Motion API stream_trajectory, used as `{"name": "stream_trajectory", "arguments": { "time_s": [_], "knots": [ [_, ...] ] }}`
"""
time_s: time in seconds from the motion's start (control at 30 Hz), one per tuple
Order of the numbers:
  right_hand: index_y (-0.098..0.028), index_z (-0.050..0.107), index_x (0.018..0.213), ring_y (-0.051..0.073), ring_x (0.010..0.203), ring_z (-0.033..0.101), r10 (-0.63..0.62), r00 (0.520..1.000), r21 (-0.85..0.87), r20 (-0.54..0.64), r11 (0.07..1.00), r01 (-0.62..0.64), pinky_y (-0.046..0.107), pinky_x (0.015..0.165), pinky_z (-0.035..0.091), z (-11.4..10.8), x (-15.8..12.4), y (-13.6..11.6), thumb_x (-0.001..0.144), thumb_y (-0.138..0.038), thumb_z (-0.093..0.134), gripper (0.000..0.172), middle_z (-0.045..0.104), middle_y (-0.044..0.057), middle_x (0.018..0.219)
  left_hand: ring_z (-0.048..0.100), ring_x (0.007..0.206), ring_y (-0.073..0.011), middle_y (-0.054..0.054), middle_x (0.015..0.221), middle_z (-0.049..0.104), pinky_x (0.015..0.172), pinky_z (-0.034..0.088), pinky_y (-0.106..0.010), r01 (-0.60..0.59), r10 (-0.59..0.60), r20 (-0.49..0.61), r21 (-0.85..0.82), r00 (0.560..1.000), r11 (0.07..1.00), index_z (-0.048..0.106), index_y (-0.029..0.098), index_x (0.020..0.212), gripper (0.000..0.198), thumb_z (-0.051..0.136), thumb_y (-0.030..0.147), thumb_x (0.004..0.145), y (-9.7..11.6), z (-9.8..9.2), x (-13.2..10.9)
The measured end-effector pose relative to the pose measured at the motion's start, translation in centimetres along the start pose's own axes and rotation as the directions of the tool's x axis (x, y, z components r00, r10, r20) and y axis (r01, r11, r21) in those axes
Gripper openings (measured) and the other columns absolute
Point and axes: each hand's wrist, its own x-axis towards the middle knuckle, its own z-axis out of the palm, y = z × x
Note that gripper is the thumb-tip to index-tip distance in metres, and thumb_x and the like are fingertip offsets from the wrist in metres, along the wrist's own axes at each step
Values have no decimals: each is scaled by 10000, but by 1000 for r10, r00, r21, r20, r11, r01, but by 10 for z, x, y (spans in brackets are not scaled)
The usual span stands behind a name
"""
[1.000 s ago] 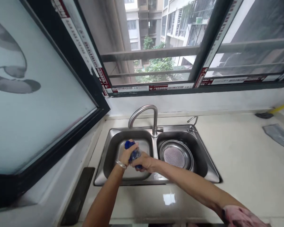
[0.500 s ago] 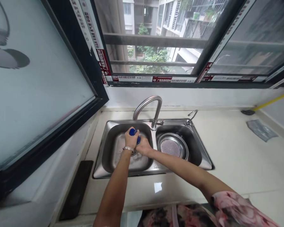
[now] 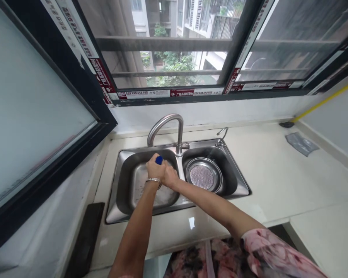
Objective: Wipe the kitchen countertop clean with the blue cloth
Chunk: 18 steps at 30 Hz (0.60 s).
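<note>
My left hand (image 3: pixel 156 166), with a silver bracelet at the wrist, is closed over the left bowl of the steel sink (image 3: pixel 127 173). A small bunched piece of what looks like a blue cloth (image 3: pixel 159 160) shows at the top of its grip. My right hand (image 3: pixel 169 175) presses against the left one, fingers wrapped round; the rest of the cloth is hidden between the two hands. Both hands are below the curved faucet (image 3: pixel 180 131), in front of its spout.
A round steel strainer basket (image 3: pixel 204 175) lies in the right bowl. Behind it stands a small thin tap (image 3: pixel 224 133). A grey plastic packet (image 3: pixel 301 143) is on the counter at right. A dark slab (image 3: pixel 85 235) lies at left, under the opened window pane (image 3: pixel 37 116).
The view has swung to the right, so everything sits further left. My hands have drawn closer together, and less of the blue cloth shows between them.
</note>
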Motion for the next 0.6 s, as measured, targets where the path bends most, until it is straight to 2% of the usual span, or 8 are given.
{"name": "stream_trajectory", "arguments": {
  "time_s": [0.1, 0.17, 0.27, 0.37, 0.47, 0.53, 0.6],
  "knots": [
    [-159, 462, 1364, 306, 1113, 709, 16, 1000, 47, -12, 999, -15, 356, 883, 526, -7, 2, -2, 891, -365, 699, 568, 733, 149, 1157, 376, 596, -139, 72, 543, 462, 707, 351, -324, 51, -49, 20, -59, 999, 997, 521, 247, 585, 247, 746, 146, 584, 4, -4, 8],
    [-153, 504, 1325, 308, 1082, 716, 13, 1000, 85, 4, 996, -13, 340, 839, 530, -16, 2, -3, 825, -389, 773, 615, 731, 146, 1158, 474, 619, -148, 67, 601, 528, 710, 415, -320, 110, -101, 67, -141, 993, 984, 570, 251, 701, 234, 777, 246, 592, 8, -10, 13],
    [-163, 602, 1209, 293, 1054, 707, -30, 998, 153, 47, 988, 23, 310, 792, 524, -38, 2, -2, 719, -437, 869, 621, 729, 121, 1140, 643, 715, -181, 37, 730, 647, 733, 509, -325, 212, -167, 183, -264, 969, 941, 622, 240, 942, 419, 811, 372, 593, 19, -19, 18],
    [-180, 650, 1089, 240, 968, 689, -110, 992, 292, 68, 952, 86, 278, 750, 509, -64, 0, 1, 652, -423, 913, 565, 729, 57, 1032, 699, 814, -194, -5, 836, 716, 770, 537, -313, 287, -201, 273, -328, 941, 900, 640, 218, 1105, 607, 875, 401, 576, 41, -27, 22],
    [-180, 643, 1034, 165, 731, 640, -197, 973, 582, 120, 808, 92, 241, 609, 460, -89, -6, 4, 699, -359, 860, 437, 678, -16, 813, 714, 860, -236, -46, 882, 739, 755, 558, -344, 345, -204, 363, -382, 909, 857, 631, 198, 1165, 679, 862, 522, 615, 62, -36, 24],
    [-178, 636, 1001, 127, 591, 565, -229, 962, 769, 146, 638, 35, 219, 523, 389, -100, -17, 6, 765, -347, 771, 321, 621, -46, 693, 715, 910, -279, -73, 894, 736, 761, 576, -386, 402, -184, 453, -449, 872, 798, 652, 184, 1094, 610, 795, 600, 671, 68, -43, 23],
    [-171, 631, 972, 112, 517, 503, -274, 934, 888, 229, 453, -85, 216, 482, 326, -102, -32, 11, 815, -399, 690, 284, 591, -47, 638, 707, 925, -301, -84, 889, 732, 730, 579, -399, 475, -163, 537, -517, 828, 712, 663, 192, 1030, 537, 754, 613, 709, 65, -47, 15]
  ]
}}
